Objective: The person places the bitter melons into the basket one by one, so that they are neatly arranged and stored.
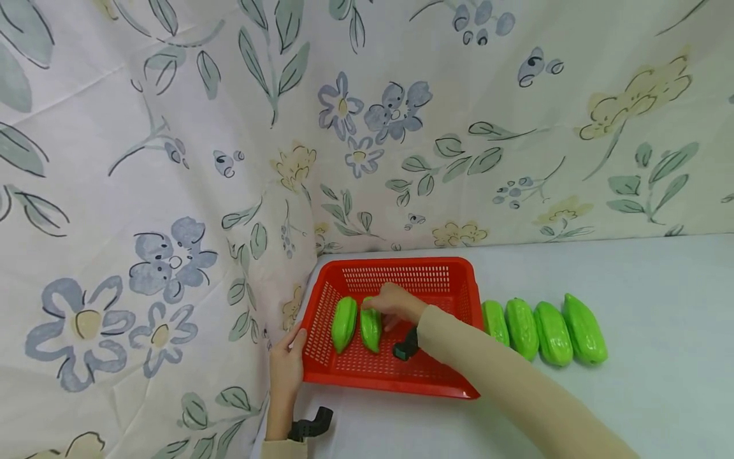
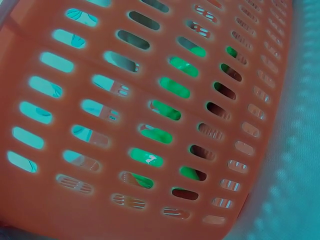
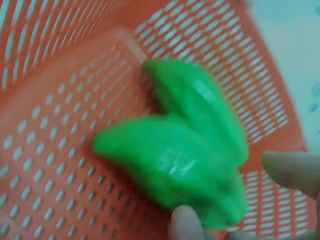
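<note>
Two shiny green star fruits lie side by side in a red plastic basket: a left one and a second one. My right hand is over the upper end of the second star fruit. In the right wrist view, one fingertip meets this star fruit, while another finger stands apart from it. My left hand holds the basket's left rim. Only the slotted basket wall shows in the left wrist view, with green behind the slots.
Right of the basket, several more green star fruits lie in a row on the white table. The nearest one is close to the basket's right wall. A flowered cloth hangs behind and along the left side.
</note>
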Available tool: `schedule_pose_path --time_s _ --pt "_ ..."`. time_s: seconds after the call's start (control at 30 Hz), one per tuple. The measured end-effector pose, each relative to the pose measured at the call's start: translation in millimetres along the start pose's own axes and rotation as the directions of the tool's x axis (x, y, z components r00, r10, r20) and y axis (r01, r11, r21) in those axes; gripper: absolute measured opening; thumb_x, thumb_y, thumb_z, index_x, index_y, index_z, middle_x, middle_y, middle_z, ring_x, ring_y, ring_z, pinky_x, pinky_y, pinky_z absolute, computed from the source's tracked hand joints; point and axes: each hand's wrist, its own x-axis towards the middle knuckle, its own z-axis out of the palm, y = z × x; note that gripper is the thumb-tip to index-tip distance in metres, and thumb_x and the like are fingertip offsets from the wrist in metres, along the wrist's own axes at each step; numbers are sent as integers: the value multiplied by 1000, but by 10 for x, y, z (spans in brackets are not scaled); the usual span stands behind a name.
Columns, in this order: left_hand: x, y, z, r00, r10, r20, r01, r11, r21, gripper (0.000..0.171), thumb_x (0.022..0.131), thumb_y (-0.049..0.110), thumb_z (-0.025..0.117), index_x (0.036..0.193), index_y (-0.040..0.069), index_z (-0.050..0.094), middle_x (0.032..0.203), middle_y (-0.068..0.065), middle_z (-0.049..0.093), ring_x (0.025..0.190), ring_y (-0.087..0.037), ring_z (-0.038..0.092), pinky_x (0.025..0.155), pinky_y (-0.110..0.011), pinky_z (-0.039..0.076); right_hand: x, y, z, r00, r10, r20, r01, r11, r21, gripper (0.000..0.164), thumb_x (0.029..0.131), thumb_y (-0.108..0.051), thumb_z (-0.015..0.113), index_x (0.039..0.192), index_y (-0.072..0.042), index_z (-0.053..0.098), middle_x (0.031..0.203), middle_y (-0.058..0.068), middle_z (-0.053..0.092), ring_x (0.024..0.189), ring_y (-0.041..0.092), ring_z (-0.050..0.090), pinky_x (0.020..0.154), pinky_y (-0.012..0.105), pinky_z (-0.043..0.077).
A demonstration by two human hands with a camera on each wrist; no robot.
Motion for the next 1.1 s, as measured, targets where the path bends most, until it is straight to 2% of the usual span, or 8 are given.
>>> schedule_pose_path --time_s 0.1,0.2,0.3,0.4,0.77,0.97,1.0,1.1 --pt "-3 2 4 1000 5 -4 -5 1000 12 49 108 39 54 148 10 59 116 -25 72 72 -23 68 59 -28 58 -47 -38 -47 1000 4 7 -3 1000 -13 60 92 -32 76 133 6 54 115 15 63 80 30 73 59 32 61" --pt "-4 -3 -9 1000 10 -8 -10 1000 21 49 108 40 54 148 11 60 114 -24 72 72 -22 67 59 -27 57 -87 -69 -74 1000 4 23 -4 1000 -5 55 91 -31 76 128 4 55 112 14 62 80 30 72 60 32 62" --pt "3 -8 -10 1000 6 -6 -6 1000 16 50 108 41 54 148 12 60 112 -23 72 70 -21 68 59 -27 58 -121 -75 -93 999 6 48 -8 999 34 52 92 -29 76 126 4 54 110 14 61 84 32 72 64 34 63" --pt "8 -12 -7 1000 6 -6 -6 1000 14 50 108 41 55 148 12 60 111 -23 72 70 -21 68 59 -27 58 -136 -66 -94 997 4 78 -10 997 76 56 93 -29 75 130 5 52 113 15 61 87 34 73 67 36 64" --pt "7 -25 9 1000 14 -20 -14 1000 11 50 108 39 55 146 8 60 118 -24 71 73 -20 66 59 -26 56 -96 -32 -30 994 -22 110 11 995 101 55 95 -31 73 130 7 53 111 19 63 95 36 73 69 36 64" --pt "-10 -18 7 1000 6 -5 -6 1000 7 52 108 41 54 149 10 58 119 -24 71 75 -21 67 61 -26 58 -171 -77 -116 994 -52 96 45 996 77 38 96 -32 73 104 4 62 112 21 66 96 39 75 69 37 64" --pt "-13 -15 5 1000 6 -3 -6 1000 3 52 108 41 54 149 10 58 119 -24 71 75 -21 67 61 -26 58 -189 -88 -141 993 -62 97 55 996 75 37 96 -32 72 102 3 63 113 22 66 95 39 75 69 37 64" --pt "-24 -5 -2 1000 0 -1 0 1000 -12 52 108 42 54 149 10 58 119 -25 71 74 -21 68 60 -26 58 -242 -133 -230 990 -95 107 86 993 83 40 97 -32 71 110 5 64 116 26 66 94 39 75 70 37 64"
